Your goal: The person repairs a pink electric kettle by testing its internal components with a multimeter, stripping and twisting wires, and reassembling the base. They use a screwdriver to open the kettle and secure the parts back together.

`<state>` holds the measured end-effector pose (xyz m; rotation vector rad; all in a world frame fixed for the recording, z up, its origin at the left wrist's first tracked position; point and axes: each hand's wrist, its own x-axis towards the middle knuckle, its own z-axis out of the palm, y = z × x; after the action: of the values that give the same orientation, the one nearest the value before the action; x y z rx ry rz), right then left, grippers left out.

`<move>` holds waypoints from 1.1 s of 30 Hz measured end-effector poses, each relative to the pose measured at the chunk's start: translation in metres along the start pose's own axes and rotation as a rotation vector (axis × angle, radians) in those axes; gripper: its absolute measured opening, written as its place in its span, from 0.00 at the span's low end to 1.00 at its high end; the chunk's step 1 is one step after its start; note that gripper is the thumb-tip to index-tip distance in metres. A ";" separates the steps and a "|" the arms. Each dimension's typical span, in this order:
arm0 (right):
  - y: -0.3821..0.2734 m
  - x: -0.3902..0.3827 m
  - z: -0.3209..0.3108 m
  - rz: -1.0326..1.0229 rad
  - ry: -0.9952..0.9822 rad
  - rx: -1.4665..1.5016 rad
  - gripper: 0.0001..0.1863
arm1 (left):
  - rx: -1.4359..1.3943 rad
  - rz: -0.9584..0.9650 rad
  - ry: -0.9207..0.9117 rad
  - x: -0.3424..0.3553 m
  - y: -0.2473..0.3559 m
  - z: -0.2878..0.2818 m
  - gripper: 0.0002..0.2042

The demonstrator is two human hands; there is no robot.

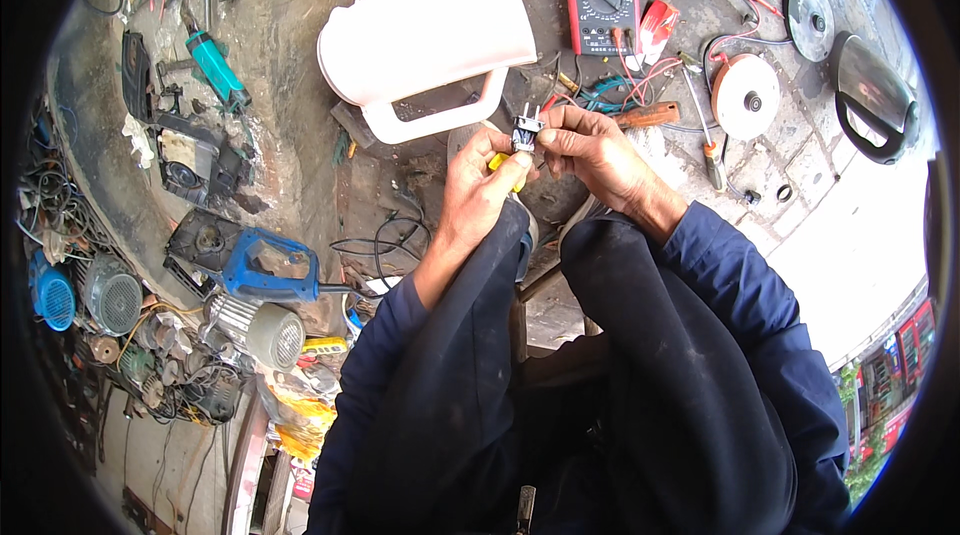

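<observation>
The largest thing by the hands is a pale pink-white jug [435, 30], lying on its side just beyond them and to the left, its loop handle [430, 125] toward the near side; it looks like thin, light plastic, smooth enough to slip, so that handle would be the surest hold. Far and to the right of it lies a red-edged multimeter [605, 10], boxy and likely stiff, best lifted by its sides. The left hand [475, 190] and the right hand [600, 155] meet in the middle, just on the near side of the jug. Farther right is a round white disc [746, 97], probably rigid, to be held by its rim. A screwdriver with an orange-brown handle [646, 115] lies just beyond the right wrist. Smaller is the plug [524, 133], between the two hands with its metal pins [527, 111] pointing to the far side; the left thumb and fingers are closed on its near end, while the right thumb and forefinger come to its right edge, whether gripping or merely touching I cannot tell. It should be light and hard, with pins that could bend, so the body's sides suit a pinch best. A small yellow piece [496, 163] shows at the left fingers.
</observation>
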<state>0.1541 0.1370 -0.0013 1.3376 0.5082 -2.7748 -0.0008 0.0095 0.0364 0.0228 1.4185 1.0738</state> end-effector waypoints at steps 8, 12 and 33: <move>-0.004 -0.003 0.002 -0.063 0.018 -0.159 0.11 | -0.072 -0.044 -0.061 0.001 0.001 -0.005 0.05; -0.005 -0.003 0.002 -0.075 0.014 -0.192 0.10 | -0.048 -0.035 -0.046 0.001 0.001 -0.004 0.06; -0.021 -0.079 -0.071 -0.144 0.537 -0.327 0.20 | 0.040 0.015 -0.025 0.005 0.000 -0.003 0.08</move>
<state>0.2551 0.1683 0.0236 2.0083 1.0549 -2.2526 -0.0043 0.0109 0.0320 0.0757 1.4190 1.0536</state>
